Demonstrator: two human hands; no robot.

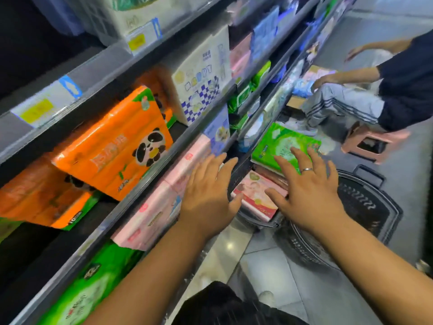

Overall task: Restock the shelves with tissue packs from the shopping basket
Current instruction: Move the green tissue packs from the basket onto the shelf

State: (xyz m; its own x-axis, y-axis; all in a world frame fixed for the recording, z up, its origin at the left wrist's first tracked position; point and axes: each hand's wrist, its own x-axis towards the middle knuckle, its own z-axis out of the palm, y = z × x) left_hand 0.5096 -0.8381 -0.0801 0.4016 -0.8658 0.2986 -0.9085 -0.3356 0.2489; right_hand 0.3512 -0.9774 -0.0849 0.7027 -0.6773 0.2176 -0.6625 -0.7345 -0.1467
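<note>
Grey metal shelf edge [140, 191] runs diagonally just left of left hand [206, 191]; pink tissue packs [154, 214] sit behind it, blurred, count unclear. Left hand: fingers straight, spread, holding nothing. Between hands: black mesh shopping basket [235, 174] on tiled floor [264, 261], holding one pink-and-red tissue pack [253, 195] and one green tissue pack [276, 144]. Right hand [309, 191]: splayed flat over both, contact unclear.

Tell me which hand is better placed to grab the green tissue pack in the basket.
Probably the right hand: its open fingers lie over the green tissue pack in the basket. The left hand hovers open nearer the shelf's pink packs.
</note>
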